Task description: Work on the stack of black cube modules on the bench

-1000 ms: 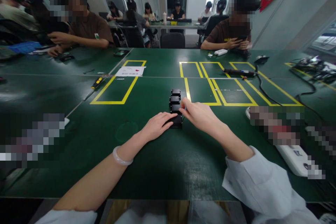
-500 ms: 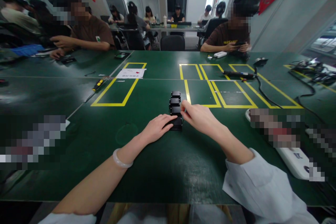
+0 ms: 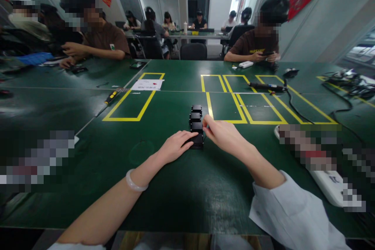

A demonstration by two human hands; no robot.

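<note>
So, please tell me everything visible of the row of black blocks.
The row of black blocks shows four box-like pieces, perhaps plastic or metal, with small fittings at their sides, in line on the green table. The left hand has its fingers over the nearest piece; the right hand is at the right side, contact unclear.

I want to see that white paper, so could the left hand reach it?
Probably, with a stretch: only flat yellow tape seems to lie between the left hand and the white paper, though that hand rests on a black block.
</note>
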